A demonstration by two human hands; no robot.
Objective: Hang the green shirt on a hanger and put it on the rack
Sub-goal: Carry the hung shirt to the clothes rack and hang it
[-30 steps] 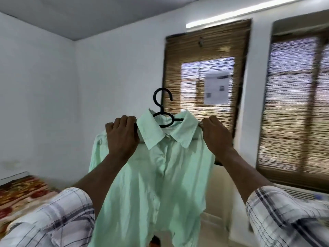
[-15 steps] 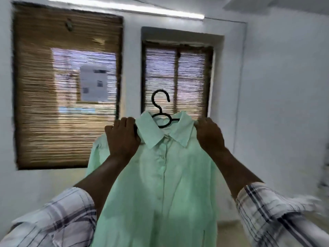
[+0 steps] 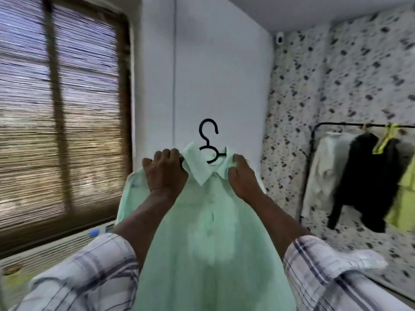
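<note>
Left hand [image 3: 165, 170] and right hand [image 3: 243, 178] each grip a shoulder of the green shirt [image 3: 202, 232], holding it up at arm's length. The shirt hangs on a black hanger [image 3: 208, 142], whose hook stands free above the collar. Beyond, against a speckled wall at right, a black rack [image 3: 336, 125] carries white, black and yellow garments. A blind-covered window [image 3: 58, 108] lies left.

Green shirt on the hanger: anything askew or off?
Nothing stands out. The green shirt sits on the black hanger, collar round the hook, left hand and right hand at the shoulders. It's not yet on the rack.
</note>
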